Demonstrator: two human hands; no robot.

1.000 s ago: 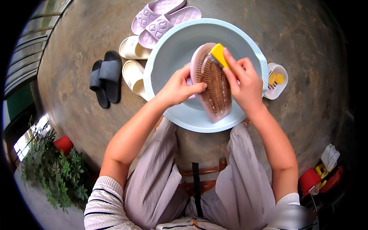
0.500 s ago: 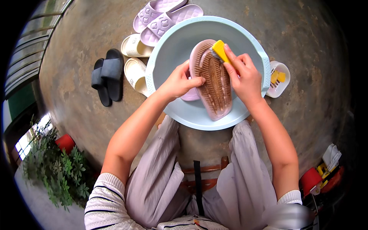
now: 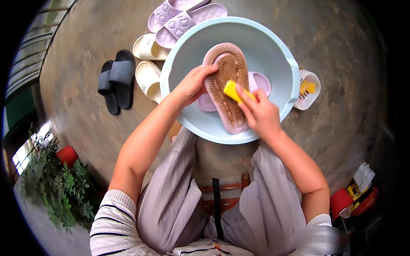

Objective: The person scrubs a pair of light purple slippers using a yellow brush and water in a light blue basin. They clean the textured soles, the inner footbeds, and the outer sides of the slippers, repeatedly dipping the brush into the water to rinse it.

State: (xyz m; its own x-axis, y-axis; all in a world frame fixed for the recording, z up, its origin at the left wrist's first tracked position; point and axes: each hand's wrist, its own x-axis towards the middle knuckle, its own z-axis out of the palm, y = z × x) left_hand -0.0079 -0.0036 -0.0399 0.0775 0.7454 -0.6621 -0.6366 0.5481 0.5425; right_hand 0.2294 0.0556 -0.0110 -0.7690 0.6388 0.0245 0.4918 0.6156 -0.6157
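My left hand [image 3: 194, 85] grips the left edge of a pink slipper [image 3: 220, 72], its thumb lying on the brown, dirty sole that faces up. The slipper is tilted over a pale blue basin [image 3: 183, 47]. In my right hand [image 3: 261, 112] is a yellow scrub brush [image 3: 232, 91], pressed to the middle of the sole; its bristles are hidden. Beneath, inside the basin, lies another pink slipper [image 3: 260, 82], partly covered by the one I hold.
Left of the basin stand cream slippers [image 3: 148, 79] and black slides [image 3: 124, 79]; lilac slippers [image 3: 181, 25] lie beyond. A white soap dish [image 3: 308, 100] with yellow pieces sits at right. A leafy plant [image 3: 68, 196] is at lower left, a red container [image 3: 341, 201] at lower right.
The brush has moved down the sole from its upper end to its middle, and my right hand came nearer with it. The held slipper shifted slightly left, uncovering more of the one below.
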